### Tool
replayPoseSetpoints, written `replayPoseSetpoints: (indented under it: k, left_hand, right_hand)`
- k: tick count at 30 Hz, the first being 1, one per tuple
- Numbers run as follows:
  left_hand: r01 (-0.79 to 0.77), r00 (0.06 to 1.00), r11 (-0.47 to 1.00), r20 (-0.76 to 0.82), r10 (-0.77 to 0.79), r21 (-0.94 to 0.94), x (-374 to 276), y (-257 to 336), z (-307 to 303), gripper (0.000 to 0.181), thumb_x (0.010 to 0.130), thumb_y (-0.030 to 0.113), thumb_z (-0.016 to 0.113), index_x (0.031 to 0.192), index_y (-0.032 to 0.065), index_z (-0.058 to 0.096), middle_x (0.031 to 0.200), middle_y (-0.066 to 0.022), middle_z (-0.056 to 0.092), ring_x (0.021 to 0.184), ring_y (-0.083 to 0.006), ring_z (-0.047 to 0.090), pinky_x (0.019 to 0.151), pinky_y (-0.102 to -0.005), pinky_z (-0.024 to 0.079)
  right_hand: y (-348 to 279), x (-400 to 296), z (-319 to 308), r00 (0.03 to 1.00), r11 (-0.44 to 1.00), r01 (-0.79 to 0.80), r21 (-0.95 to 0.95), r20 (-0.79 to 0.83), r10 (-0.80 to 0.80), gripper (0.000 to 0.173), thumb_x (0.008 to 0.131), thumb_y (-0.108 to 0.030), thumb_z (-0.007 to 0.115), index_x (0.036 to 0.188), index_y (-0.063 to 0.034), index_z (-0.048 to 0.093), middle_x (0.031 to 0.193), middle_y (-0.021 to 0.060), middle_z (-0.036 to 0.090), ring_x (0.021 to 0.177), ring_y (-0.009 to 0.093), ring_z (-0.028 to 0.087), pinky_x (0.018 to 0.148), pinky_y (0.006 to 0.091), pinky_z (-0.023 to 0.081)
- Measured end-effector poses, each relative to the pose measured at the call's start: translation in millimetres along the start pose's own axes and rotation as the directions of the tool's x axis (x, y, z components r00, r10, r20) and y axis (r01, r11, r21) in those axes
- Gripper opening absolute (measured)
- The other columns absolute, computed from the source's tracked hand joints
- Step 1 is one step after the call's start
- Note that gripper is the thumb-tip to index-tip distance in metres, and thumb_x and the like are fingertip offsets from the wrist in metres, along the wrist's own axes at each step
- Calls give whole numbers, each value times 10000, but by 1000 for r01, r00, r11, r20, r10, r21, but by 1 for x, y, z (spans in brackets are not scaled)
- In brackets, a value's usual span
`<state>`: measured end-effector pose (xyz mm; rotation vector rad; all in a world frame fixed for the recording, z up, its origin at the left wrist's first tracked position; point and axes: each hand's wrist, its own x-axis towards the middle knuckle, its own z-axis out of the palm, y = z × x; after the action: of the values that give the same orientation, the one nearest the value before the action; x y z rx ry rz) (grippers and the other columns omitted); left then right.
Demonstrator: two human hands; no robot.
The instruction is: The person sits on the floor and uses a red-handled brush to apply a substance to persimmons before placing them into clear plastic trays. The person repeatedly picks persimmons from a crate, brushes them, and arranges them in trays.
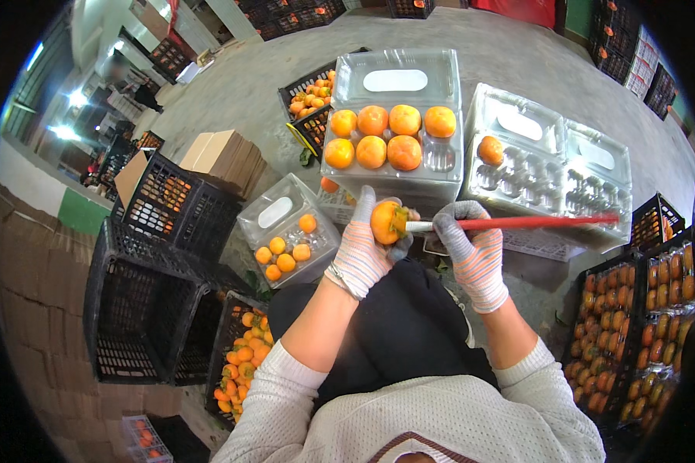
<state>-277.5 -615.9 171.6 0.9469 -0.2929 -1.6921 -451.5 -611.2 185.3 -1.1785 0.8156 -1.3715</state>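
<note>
My left hand (366,243), in a striped knit glove, holds an orange persimmon (387,223) with its green calyx turned to the right. In my right hand (468,249), gloved alike, is a long red-handled brush (533,223); its pale end touches or nearly touches the calyx. Just beyond my hands an open clear plastic clamshell tray (439,159) holds several persimmons, with one cup at its front right unfilled. To the right, another open clamshell tray (521,168) bears one persimmon (490,150). A smaller-looking tray (252,217) at the left has several persimmons.
A black crate of loose persimmons (223,347) stands by my left side, near empty black crates (142,278). Flattened cardboard boxes (231,165) are stacked behind. Crates of packed persimmons (608,324) stand at the right. A person (139,87) is far off at the upper left.
</note>
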Motion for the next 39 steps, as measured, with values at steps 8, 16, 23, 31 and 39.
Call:
replayPoseSetpoints:
  k: [8,16,23,31,39]
  left_hand:
    - [-697,438,-326,739,511,639,29,32,54,548,758,192,754,1222,67,492,1113,-132,581,1033,-276,562,899,-371,444]
    - [-564,529,-626,818,227,538,82,51,70,510,696,198,752,1159,76,578,1161,-142,582,1082,-343,531,950,-407,399]
    - [-700,491,-476,843,221,533,97,84,70,464,781,188,677,1217,82,560,1048,-158,621,947,-318,597,828,-385,474]
    - [-411,840,-630,543,19,659,118,130,86,573,756,302,663,1247,42,521,1075,-219,590,1070,-355,554,918,-391,439]
    - [-472,598,-793,801,32,384,105,127,84,495,658,174,699,1118,61,555,990,-205,550,927,-363,574,827,-435,474]
  right_hand:
    - [23,-2,-48,969,968,-4,-249,-241,-58,139,834,-93,613,951,-19,598,817,89,583,735,188,562,664,314,450]
    - [81,-18,-79,990,918,125,-375,-12,-140,565,532,-49,717,1075,-71,560,970,137,544,774,291,577,627,372,460]
    - [76,-13,-80,982,892,145,-429,-46,-182,474,580,-76,699,1021,-53,528,891,99,550,735,244,549,640,347,439]
    - [75,-9,-72,988,865,130,-484,-9,-153,445,587,-110,695,992,-49,522,823,59,526,725,211,507,646,322,417]
    - [72,-7,-58,961,920,-79,-384,-274,-32,152,893,-168,577,877,-18,592,766,37,607,691,100,527,662,247,426]
